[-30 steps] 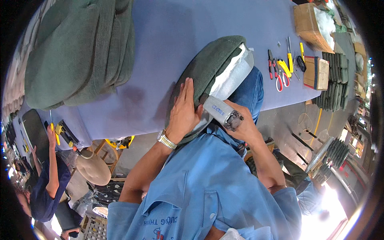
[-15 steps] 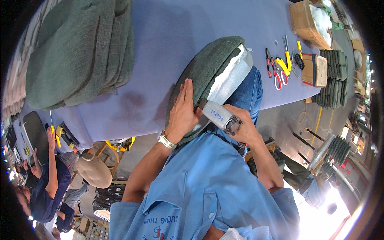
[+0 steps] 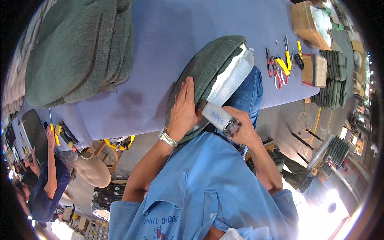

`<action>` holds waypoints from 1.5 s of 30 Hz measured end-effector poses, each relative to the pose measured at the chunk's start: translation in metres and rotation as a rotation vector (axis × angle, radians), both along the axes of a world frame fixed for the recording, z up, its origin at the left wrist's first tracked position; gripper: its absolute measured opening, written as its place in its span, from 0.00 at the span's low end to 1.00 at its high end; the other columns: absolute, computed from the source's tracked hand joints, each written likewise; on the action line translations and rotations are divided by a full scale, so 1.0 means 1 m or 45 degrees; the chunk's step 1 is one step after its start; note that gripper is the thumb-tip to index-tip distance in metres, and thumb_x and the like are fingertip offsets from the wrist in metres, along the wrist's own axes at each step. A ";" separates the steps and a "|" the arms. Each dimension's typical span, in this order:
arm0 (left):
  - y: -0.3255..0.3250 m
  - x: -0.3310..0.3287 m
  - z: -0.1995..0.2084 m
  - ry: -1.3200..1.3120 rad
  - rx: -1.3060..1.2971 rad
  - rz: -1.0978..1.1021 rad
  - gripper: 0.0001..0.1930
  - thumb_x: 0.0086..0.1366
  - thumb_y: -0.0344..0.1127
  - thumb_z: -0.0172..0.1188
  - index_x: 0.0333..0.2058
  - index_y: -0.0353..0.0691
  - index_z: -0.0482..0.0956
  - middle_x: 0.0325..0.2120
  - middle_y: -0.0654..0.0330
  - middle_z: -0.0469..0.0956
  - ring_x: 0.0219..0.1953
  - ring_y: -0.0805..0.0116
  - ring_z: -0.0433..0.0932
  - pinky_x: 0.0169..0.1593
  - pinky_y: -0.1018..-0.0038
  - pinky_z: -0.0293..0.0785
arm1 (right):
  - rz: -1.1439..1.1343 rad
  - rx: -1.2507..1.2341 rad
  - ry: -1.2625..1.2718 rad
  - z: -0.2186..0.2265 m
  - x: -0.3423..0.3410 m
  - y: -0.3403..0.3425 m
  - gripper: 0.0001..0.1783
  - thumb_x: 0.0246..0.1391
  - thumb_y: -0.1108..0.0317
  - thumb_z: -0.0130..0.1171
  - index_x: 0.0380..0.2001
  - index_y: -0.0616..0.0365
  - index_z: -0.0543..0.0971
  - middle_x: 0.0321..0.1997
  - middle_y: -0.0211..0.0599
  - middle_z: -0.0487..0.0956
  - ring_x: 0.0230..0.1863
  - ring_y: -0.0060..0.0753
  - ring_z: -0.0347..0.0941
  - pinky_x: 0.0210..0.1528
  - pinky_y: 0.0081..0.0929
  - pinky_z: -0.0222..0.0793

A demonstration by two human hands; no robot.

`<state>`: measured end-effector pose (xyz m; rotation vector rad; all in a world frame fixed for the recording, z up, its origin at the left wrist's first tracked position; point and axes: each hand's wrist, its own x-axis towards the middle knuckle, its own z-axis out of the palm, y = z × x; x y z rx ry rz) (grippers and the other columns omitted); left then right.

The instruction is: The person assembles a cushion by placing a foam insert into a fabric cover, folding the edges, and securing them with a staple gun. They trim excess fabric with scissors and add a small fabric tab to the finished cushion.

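Note:
A dark green fabric-covered seat cushion [image 3: 204, 62] leans tilted against my body at the table's front edge. Its underside faces right and shows a white lining [image 3: 232, 82] along the turned fabric edge. My left hand [image 3: 183, 112] lies on the green fabric with fingers stretched forward, the thumb near the edge. My right hand [image 3: 246, 130] is wrapped round a grey staple gun [image 3: 218, 115]. The gun's nose points left and meets the cushion's edge close to my left thumb; the exact contact point is hidden.
A pile of green fabric covers [image 3: 80, 52] lies on the table's left. Pliers [image 3: 270, 62], red-handled scissors [image 3: 281, 80] and yellow-handled tools are at right, beside a small box [image 3: 314, 70] and a carton of white stuffing [image 3: 306, 24]. Another person [image 3: 50, 180] works at the left.
The cushion and both hands have barely shifted. The staple gun stays at the cushion's edge. At the left, the other person has moved slightly.

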<state>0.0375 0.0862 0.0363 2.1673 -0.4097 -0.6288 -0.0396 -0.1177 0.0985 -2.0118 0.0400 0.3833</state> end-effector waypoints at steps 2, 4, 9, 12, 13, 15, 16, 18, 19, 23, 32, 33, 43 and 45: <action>-0.002 -0.003 -0.005 -0.094 0.019 0.020 0.52 0.57 0.32 0.71 0.74 0.32 0.46 0.72 0.38 0.55 0.73 0.41 0.57 0.72 0.54 0.60 | 0.026 0.001 0.004 0.005 0.000 0.000 0.34 0.38 0.72 0.72 0.53 0.66 0.78 0.50 0.53 0.82 0.50 0.57 0.81 0.53 0.38 0.76; -0.002 -0.005 -0.008 -0.130 0.035 0.025 0.54 0.56 0.33 0.73 0.74 0.32 0.46 0.71 0.37 0.56 0.72 0.41 0.59 0.72 0.59 0.61 | 0.035 -0.036 0.042 0.008 0.001 0.001 0.35 0.37 0.72 0.72 0.54 0.65 0.78 0.49 0.53 0.82 0.51 0.58 0.80 0.53 0.38 0.77; -0.001 0.000 0.001 -0.026 0.009 0.015 0.56 0.50 0.23 0.71 0.74 0.32 0.46 0.73 0.40 0.54 0.74 0.42 0.55 0.71 0.47 0.61 | -0.053 -0.059 0.029 0.000 0.000 0.010 0.35 0.36 0.71 0.73 0.54 0.65 0.77 0.49 0.55 0.82 0.51 0.60 0.79 0.53 0.41 0.76; 0.008 0.002 -0.004 -0.023 -0.020 0.026 0.59 0.47 0.22 0.73 0.74 0.36 0.45 0.73 0.41 0.54 0.74 0.42 0.56 0.72 0.52 0.62 | -0.063 -0.092 0.006 -0.004 0.001 0.018 0.33 0.37 0.72 0.71 0.52 0.65 0.78 0.48 0.55 0.82 0.50 0.62 0.79 0.52 0.43 0.76; 0.011 0.003 -0.005 -0.029 -0.026 0.011 0.60 0.46 0.23 0.73 0.75 0.37 0.45 0.73 0.41 0.53 0.73 0.42 0.56 0.72 0.53 0.62 | -0.075 -0.089 0.014 -0.002 0.003 0.022 0.32 0.37 0.72 0.71 0.52 0.65 0.78 0.48 0.55 0.82 0.50 0.62 0.79 0.52 0.43 0.76; 0.014 0.006 -0.006 -0.059 -0.032 -0.033 0.61 0.46 0.23 0.74 0.75 0.40 0.44 0.73 0.42 0.53 0.73 0.42 0.57 0.72 0.56 0.62 | -0.111 -0.074 0.014 0.002 0.006 0.025 0.32 0.37 0.72 0.71 0.51 0.64 0.78 0.47 0.55 0.82 0.50 0.62 0.79 0.52 0.43 0.76; 0.013 0.010 -0.002 -0.078 -0.092 -0.098 0.63 0.45 0.24 0.74 0.76 0.43 0.43 0.74 0.43 0.50 0.74 0.41 0.56 0.73 0.55 0.61 | -0.102 -0.072 0.043 0.002 0.005 0.022 0.30 0.38 0.73 0.69 0.51 0.63 0.79 0.47 0.53 0.82 0.50 0.60 0.80 0.53 0.41 0.77; 0.019 0.023 0.000 0.001 -0.201 -0.252 0.62 0.48 0.28 0.75 0.76 0.42 0.42 0.75 0.42 0.47 0.77 0.46 0.49 0.76 0.57 0.52 | -0.116 0.018 0.018 -0.008 0.002 0.027 0.30 0.38 0.72 0.69 0.51 0.61 0.80 0.48 0.52 0.83 0.51 0.59 0.80 0.54 0.42 0.77; 0.025 0.030 0.003 0.089 -0.270 -0.366 0.60 0.51 0.31 0.75 0.76 0.41 0.42 0.76 0.43 0.46 0.78 0.49 0.46 0.77 0.59 0.49 | -0.155 0.006 0.022 -0.008 -0.006 0.016 0.31 0.38 0.71 0.69 0.51 0.61 0.80 0.48 0.52 0.83 0.51 0.58 0.80 0.55 0.42 0.77; 0.058 0.019 -0.031 0.843 -0.726 0.140 0.37 0.79 0.57 0.39 0.76 0.41 0.45 0.77 0.53 0.45 0.78 0.55 0.47 0.77 0.60 0.48 | -0.030 -0.120 -0.043 -0.007 -0.001 0.015 0.34 0.38 0.64 0.72 0.54 0.58 0.80 0.53 0.53 0.81 0.56 0.57 0.77 0.60 0.45 0.74; 0.072 -0.007 -0.109 1.229 -0.908 0.454 0.35 0.79 0.62 0.38 0.69 0.39 0.63 0.62 0.54 0.70 0.61 0.57 0.72 0.65 0.57 0.69 | -0.041 -0.221 -0.044 -0.012 0.011 0.042 0.26 0.38 0.67 0.69 0.44 0.63 0.78 0.47 0.53 0.79 0.51 0.59 0.77 0.50 0.51 0.74; 0.075 -0.005 -0.110 1.207 -0.917 0.456 0.34 0.79 0.61 0.39 0.68 0.38 0.64 0.61 0.55 0.71 0.60 0.57 0.73 0.64 0.58 0.70 | -0.029 -0.220 -0.040 -0.007 0.018 0.042 0.25 0.38 0.67 0.69 0.43 0.63 0.78 0.45 0.53 0.80 0.51 0.60 0.78 0.50 0.51 0.74; 0.071 -0.012 -0.081 1.065 -1.010 0.437 0.35 0.80 0.57 0.38 0.74 0.39 0.51 0.69 0.50 0.61 0.68 0.53 0.64 0.69 0.58 0.62 | 0.018 -0.196 0.114 0.015 0.037 0.034 0.22 0.36 0.71 0.69 0.40 0.61 0.81 0.39 0.54 0.84 0.47 0.61 0.81 0.49 0.50 0.76; 0.057 -0.011 -0.068 0.886 -0.937 0.349 0.36 0.80 0.57 0.37 0.76 0.40 0.47 0.72 0.49 0.56 0.71 0.52 0.61 0.71 0.59 0.60 | 0.015 -0.193 0.126 0.018 0.038 0.029 0.20 0.37 0.69 0.69 0.38 0.60 0.82 0.38 0.54 0.84 0.47 0.61 0.81 0.49 0.49 0.76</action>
